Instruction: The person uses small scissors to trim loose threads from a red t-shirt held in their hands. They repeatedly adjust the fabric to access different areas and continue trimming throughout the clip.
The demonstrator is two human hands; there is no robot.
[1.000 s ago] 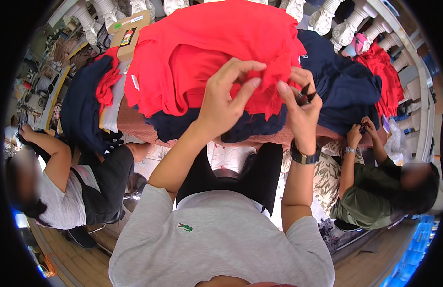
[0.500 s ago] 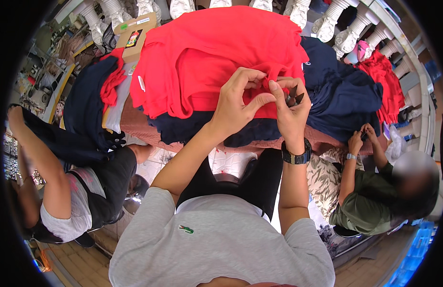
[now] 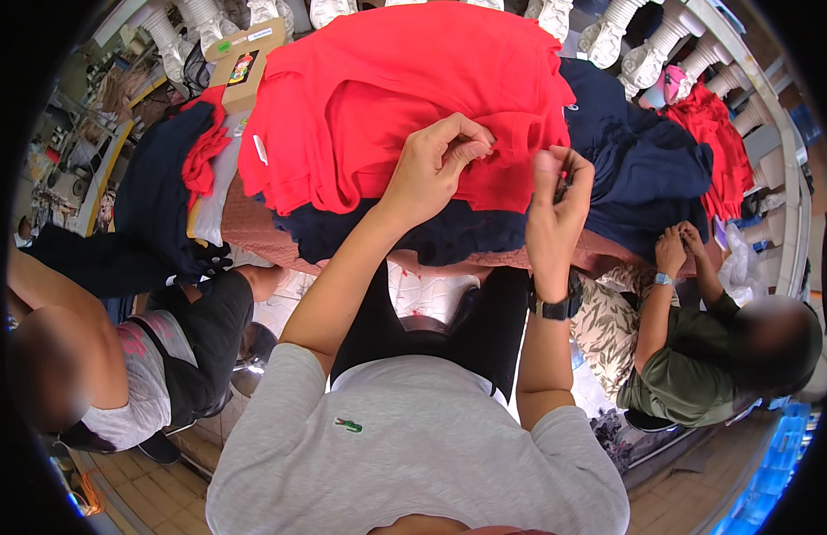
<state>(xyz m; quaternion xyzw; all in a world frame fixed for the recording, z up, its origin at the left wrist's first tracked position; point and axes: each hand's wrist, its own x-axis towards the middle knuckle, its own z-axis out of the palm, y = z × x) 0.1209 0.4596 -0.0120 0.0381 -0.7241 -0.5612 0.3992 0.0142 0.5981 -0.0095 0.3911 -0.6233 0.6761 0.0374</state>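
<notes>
My left hand point(image 3: 434, 168) is over the red garment point(image 3: 378, 76), thumb and fingertips pinched together. What they pinch, if anything, is too small to make out. To its right, my right hand point(image 3: 557, 214) is closed around small dark thread snips point(image 3: 564, 182), mostly hidden by the fingers. This hand is beside the right edge of the red cloth, apart from the left one. The red garment lies spread in a heap on top of dark navy garments point(image 3: 440, 232).
A brown cloth point(image 3: 244, 218) covers the table. Navy garments point(image 3: 645, 143) and red ones point(image 3: 712, 152) lie to the right. A cardboard box point(image 3: 244, 67) stands at the back left, before white balusters point(image 3: 641, 67). Co-workers sit at left point(image 3: 155, 366) and right point(image 3: 690, 374).
My hands have moved apart, the right one going right and slightly down. The red fabric that was bunched up between them has dropped back onto the heap. The left co-worker has leaned forward.
</notes>
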